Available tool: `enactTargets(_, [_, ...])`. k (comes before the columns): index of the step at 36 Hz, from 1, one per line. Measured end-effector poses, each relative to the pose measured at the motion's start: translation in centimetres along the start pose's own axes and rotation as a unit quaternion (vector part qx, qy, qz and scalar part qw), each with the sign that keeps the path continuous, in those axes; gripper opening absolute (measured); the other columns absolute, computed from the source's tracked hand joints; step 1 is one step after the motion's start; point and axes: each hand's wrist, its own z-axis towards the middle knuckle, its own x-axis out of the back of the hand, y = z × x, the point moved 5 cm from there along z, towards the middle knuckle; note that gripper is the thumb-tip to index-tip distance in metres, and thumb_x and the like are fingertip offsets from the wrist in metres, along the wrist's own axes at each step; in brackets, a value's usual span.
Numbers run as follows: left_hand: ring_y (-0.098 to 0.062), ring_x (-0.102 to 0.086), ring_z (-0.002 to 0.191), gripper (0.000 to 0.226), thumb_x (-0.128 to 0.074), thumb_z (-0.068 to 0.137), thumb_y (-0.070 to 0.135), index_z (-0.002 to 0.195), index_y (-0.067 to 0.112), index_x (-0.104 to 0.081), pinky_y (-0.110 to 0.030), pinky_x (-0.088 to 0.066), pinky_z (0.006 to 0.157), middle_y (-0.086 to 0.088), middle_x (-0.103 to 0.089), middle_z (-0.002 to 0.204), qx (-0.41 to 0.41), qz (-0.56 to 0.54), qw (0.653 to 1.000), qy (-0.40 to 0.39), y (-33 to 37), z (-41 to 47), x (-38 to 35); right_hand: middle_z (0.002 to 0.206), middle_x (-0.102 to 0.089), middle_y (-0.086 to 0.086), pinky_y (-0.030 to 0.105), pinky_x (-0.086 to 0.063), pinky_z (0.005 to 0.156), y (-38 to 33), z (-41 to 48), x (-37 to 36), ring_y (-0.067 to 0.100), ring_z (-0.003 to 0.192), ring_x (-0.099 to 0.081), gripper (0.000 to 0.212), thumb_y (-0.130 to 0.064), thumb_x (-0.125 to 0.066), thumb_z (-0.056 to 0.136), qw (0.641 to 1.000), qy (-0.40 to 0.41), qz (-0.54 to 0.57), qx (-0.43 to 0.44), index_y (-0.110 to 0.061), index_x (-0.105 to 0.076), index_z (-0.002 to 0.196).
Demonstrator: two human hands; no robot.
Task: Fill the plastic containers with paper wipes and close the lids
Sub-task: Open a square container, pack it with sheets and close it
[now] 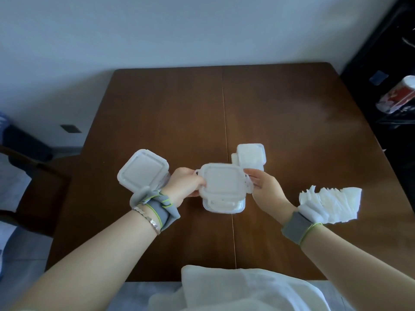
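Note:
A clear plastic container [223, 204] with white wipes inside is held above the brown table [175, 113], its white lid [221, 181] lying on top. My left hand [183, 184] grips the lid's left side and my right hand [265, 187] grips its right side. A lidded container [142, 172] stands to the left, just beyond my left wrist. Another container [250, 156] filled with wipes stands behind the held one, with no lid that I can make out. A stack of white paper wipes [332, 204] lies at the right, partly behind my right wrist.
White cloth [247, 288] covers my lap at the table's near edge. A dark chair [33, 176] stands left of the table. At the far right stands a dark shelf with a red and white package [397, 96]. A white wall runs behind the table.

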Motion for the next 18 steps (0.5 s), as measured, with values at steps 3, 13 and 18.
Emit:
enactTargets(3, [-0.031,-0.065,0.085,0.012,-0.061,0.066,0.007,0.078,0.005,-0.058,-0.046,-0.058,0.081,-0.015,-0.062,0.082,-0.005,0.058,0.998,0.007,-0.4,-0.3,-0.3,0.129,-0.055,0.003,0.028,-0.046,0.092,0.9,0.2,-0.4,0.020,0.118,-0.053,0.049,0.003,-0.047,0.090,0.996,-0.009,0.059,-0.059,-0.015,-0.043,0.136])
enactTargets(13, [-0.029,-0.058,0.098,0.030,-0.054,0.084,-0.003,0.110,0.012,-0.053,-0.037,-0.057,0.066,-0.013,-0.056,0.110,0.027,0.030,0.998,-0.043,-1.1,-0.5,-1.3,0.110,-0.062,0.003,0.027,-0.046,0.084,1.3,0.1,-0.6,0.018,0.105,-0.057,0.033,-0.009,-0.050,0.092,0.992,0.029,0.073,-0.097,-0.012,-0.058,0.124])
enactTargets(18, [-0.026,-0.059,0.094,0.032,-0.054,0.086,-0.002,0.108,0.021,-0.052,-0.038,-0.058,0.068,-0.007,-0.056,0.109,0.001,0.028,0.999,-0.039,-0.9,-0.1,-1.2,0.104,-0.063,0.001,0.026,-0.047,0.083,0.8,0.7,-0.7,0.016,0.098,-0.057,0.031,-0.011,-0.048,0.093,0.993,0.026,0.076,-0.085,-0.013,-0.060,0.122])
